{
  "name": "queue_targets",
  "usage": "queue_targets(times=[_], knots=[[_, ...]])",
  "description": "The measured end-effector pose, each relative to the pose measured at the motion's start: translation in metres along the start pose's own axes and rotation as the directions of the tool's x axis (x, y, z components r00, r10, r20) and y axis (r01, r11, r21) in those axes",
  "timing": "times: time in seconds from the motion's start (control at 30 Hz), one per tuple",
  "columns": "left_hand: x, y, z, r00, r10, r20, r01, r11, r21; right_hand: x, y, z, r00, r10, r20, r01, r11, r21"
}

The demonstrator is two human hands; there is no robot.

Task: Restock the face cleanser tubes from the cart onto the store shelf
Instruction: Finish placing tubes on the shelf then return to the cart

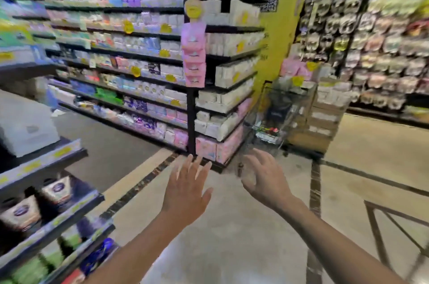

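Observation:
The picture is blurred by motion. My left hand is stretched out over the aisle floor with its fingers spread and nothing in it. To its right my right hand is also held out, fingers apart and curled a little, holding nothing. Beyond the hands a wire shopping cart stands at the end of the middle shelf unit, in front of a yellow pillar. Some small items lie in its basket, too blurred to name. I cannot pick out any face cleanser tubes.
A long shelf unit of packaged goods runs along the aisle ahead, with a pink hanging strip at its end. A nearer shelf with pouches is at my left. Stacked cardboard boxes sit behind the cart. A black metal frame stands at lower right.

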State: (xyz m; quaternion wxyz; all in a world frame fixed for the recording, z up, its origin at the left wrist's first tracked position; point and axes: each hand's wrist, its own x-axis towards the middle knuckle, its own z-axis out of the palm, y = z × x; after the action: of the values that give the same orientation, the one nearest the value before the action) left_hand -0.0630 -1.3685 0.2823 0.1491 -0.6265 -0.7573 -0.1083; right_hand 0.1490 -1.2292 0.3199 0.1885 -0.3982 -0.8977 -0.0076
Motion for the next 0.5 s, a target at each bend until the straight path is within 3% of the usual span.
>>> queue_targets(times=[0.17, 0.5], knots=[[0.087, 0.074, 0.047, 0.988, 0.124, 0.089, -0.120, 0.992, -0.040, 0.009, 0.101, 0.002, 0.987, 0.162, 0.017, -0.162, 0.986, -0.040], [0.287, 0.163, 0.150, 0.929, 0.348, 0.127, -0.333, 0.935, -0.124, 0.079, 0.278, 0.040, 0.900, 0.431, 0.059, -0.425, 0.901, -0.090]])
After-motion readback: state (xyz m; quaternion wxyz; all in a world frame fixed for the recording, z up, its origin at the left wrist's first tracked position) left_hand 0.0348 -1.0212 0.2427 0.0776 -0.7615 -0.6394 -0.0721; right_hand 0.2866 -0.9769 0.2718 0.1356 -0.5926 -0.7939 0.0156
